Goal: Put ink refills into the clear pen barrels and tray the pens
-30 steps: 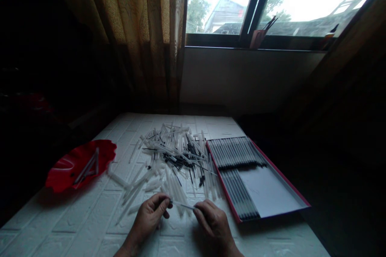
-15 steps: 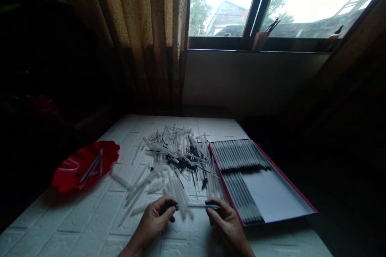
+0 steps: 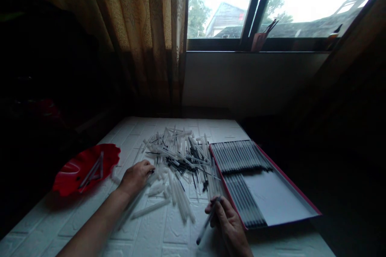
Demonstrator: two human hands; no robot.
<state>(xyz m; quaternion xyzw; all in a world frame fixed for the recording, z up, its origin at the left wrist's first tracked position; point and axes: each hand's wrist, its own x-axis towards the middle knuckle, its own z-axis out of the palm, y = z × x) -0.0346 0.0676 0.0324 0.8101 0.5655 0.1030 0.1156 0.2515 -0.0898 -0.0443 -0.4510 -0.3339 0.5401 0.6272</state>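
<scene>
A clear pen [image 3: 206, 223] with dark ends slants down to the left from my right hand [image 3: 227, 217], whose thumb and fingers are closed round its upper part. My left hand [image 3: 137, 176] reaches to the left side of the loose pile, fingers curled together at a small black pen part [image 3: 152, 171]. The pile holds clear pen barrels [image 3: 181, 200] and thin black refills [image 3: 181, 164]. Right of it, a red-edged box [image 3: 280, 200] contains pens [image 3: 238, 156] lined up in a full back row and a shorter front row.
On the left of the white brick-patterned table [image 3: 90, 225] sits a red scalloped dish [image 3: 68, 172] with a few clear pieces in it. Behind are a curtain [image 3: 150, 28] and a window, with a holder [image 3: 258, 42] of thin sticks on the sill.
My left hand has let go of the pen's end and moved forward and left to the pile. My right hand still has the pen, now turned from level to slanting downward.
</scene>
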